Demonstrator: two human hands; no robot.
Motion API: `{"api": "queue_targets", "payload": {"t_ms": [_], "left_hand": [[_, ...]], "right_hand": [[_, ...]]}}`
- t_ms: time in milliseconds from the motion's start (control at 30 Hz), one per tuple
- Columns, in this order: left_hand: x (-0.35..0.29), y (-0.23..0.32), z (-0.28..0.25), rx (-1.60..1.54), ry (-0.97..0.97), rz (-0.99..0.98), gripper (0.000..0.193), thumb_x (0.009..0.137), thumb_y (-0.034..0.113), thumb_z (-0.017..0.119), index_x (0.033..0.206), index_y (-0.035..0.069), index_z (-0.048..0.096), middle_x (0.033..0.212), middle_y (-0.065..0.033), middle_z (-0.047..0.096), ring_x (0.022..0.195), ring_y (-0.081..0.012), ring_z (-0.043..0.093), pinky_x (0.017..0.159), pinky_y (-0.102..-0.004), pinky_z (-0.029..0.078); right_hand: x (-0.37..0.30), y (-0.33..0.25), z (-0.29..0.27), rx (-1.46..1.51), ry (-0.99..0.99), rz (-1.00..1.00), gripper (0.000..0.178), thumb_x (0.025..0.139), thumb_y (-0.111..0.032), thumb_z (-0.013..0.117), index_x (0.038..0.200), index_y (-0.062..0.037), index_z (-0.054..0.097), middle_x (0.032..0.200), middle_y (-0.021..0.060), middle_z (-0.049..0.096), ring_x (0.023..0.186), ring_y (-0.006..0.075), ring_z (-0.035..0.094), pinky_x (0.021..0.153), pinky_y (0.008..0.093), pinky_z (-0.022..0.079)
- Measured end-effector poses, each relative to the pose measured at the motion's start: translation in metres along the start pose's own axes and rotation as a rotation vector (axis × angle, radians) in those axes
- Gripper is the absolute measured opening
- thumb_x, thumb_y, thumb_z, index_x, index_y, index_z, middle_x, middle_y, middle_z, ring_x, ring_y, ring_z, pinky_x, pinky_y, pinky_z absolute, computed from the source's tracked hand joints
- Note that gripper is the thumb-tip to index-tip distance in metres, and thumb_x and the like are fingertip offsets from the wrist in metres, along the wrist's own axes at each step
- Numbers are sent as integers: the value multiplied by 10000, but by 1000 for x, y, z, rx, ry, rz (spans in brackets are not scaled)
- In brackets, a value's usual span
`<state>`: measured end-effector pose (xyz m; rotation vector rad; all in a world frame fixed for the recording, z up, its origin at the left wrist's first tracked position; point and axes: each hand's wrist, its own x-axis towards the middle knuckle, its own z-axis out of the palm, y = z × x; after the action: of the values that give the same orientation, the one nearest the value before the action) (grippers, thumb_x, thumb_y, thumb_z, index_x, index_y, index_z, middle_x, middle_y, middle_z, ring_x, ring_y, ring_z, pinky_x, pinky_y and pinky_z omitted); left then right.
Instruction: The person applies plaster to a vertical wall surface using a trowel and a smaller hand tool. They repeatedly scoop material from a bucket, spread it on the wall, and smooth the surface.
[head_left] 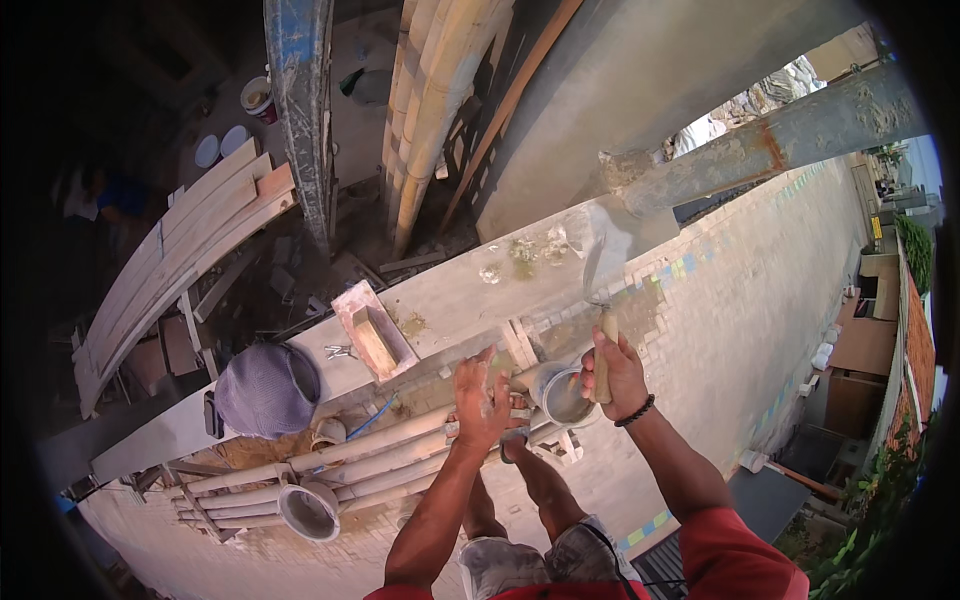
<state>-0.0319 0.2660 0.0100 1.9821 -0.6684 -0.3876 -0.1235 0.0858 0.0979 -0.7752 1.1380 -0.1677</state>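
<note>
My right hand, with a dark beaded bracelet at its wrist, is wrapped round the wooden handle of a trowel. The trowel's metal blade points away from me over the concrete wall top; whether it touches cannot be made out. My left hand is smeared with grey, its fingers stretched out and holding nothing. Between the hands stands a bucket with grey mix in it. A plastering float with a wooden grip lies handle-up on the wall top, beyond my left hand.
A knitted cap, a small dark object and bits of metal lie leftward along the wall. Bamboo poles run beneath me beside a second bucket. A thick grey pipe slants at right above paving.
</note>
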Motion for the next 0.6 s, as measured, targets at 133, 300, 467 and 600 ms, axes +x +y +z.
{"api": "queue_targets", "payload": {"t_ms": [133, 300, 467, 600], "left_hand": [[85, -7, 2, 142, 179, 149, 524, 826, 138, 587, 1306, -10, 440, 1254, -216, 475, 1196, -425, 362, 1062, -521, 227], [158, -31, 4, 543, 189, 214, 620, 893, 297, 550, 1396, 15, 325, 1356, -224, 361, 1287, -461, 245, 1080, -565, 146], [187, -48, 21, 675, 151, 167, 631, 936, 385, 454, 1429, 33, 272, 1416, -224, 308, 1338, -476, 164, 1101, -580, 75], [190, -58, 28, 721, 103, 109, 649, 946, 427, 410, 1441, 36, 254, 1453, -216, 276, 1361, -465, 132, 1113, -573, 48]], "right_hand": [[45, -3, 11, 277, -29, -88, 299, 923, -356, 570, 1086, -119, 488, 705, 27, 525, 544, 150, 526, 468, 303, 457], [86, -20, 40, 362, 31, -258, 233, 907, -281, 588, 940, -107, 435, 708, 33, 519, 518, 146, 520, 436, 295, 454], [139, -33, 39, 298, 132, -417, 248, 904, -276, 584, 928, -92, 420, 715, 41, 503, 509, 153, 512, 430, 309, 454], [167, -52, 48, 333, 213, -457, 237, 902, -278, 568, 949, -90, 431, 709, 45, 488, 500, 165, 508, 428, 327, 458]]}}
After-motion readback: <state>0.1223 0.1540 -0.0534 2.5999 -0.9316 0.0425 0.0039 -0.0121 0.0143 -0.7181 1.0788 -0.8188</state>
